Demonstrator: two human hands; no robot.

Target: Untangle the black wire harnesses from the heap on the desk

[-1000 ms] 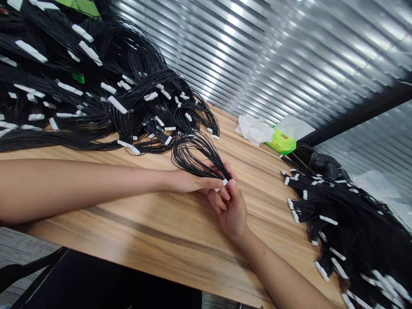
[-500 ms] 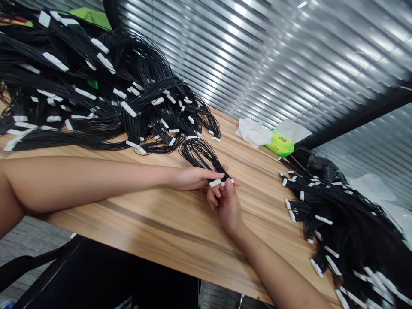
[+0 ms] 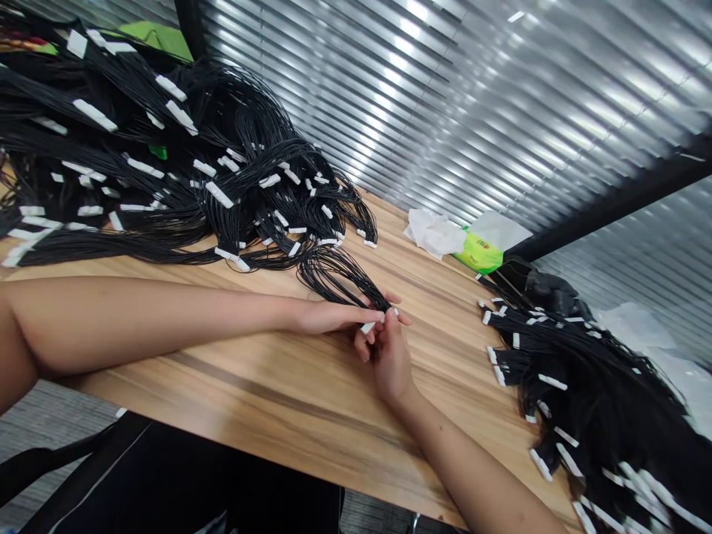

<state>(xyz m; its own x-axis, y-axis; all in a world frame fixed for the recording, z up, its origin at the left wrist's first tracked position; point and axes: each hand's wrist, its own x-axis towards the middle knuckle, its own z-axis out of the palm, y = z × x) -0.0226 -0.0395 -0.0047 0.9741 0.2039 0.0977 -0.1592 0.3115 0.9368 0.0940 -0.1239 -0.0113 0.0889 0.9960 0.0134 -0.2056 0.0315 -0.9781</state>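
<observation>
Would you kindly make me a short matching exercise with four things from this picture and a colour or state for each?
Things:
1. Looped wire bundle
2. Packet
3. Blinds
4. Tabletop

Descriptions:
A. Silvery and slatted
B. Brown, streaked with wood grain
C. Held by the left hand and the right hand
D. Bright yellow-green

Right pairs: 1-C, 2-D, 3-A, 4-B
</observation>
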